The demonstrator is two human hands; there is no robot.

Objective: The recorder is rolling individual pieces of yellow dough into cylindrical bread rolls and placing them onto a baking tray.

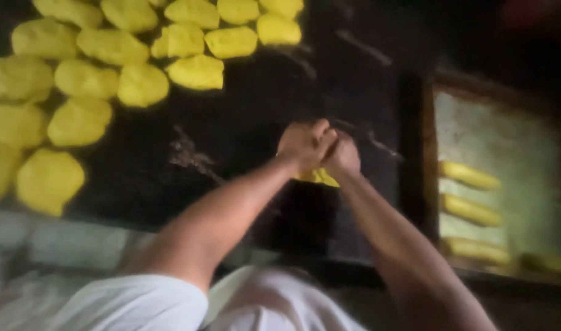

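Observation:
Both my hands meet over the middle of a dark worktop (244,122). My left hand (302,144) and my right hand (343,156) are closed together on one piece of yellow dough (318,177), which shows only as a small yellow patch under my knuckles. Most of that piece is hidden by my fingers. Several flat yellow dough pieces (112,67) lie in rows across the worktop's far left, well away from my hands.
A metal baking tray (507,141) with a brown rim sits to the right, holding several rolled yellow dough sticks (469,176) along its near side. A pale ledge (66,245) runs along the worktop's near left edge. The view is blurred.

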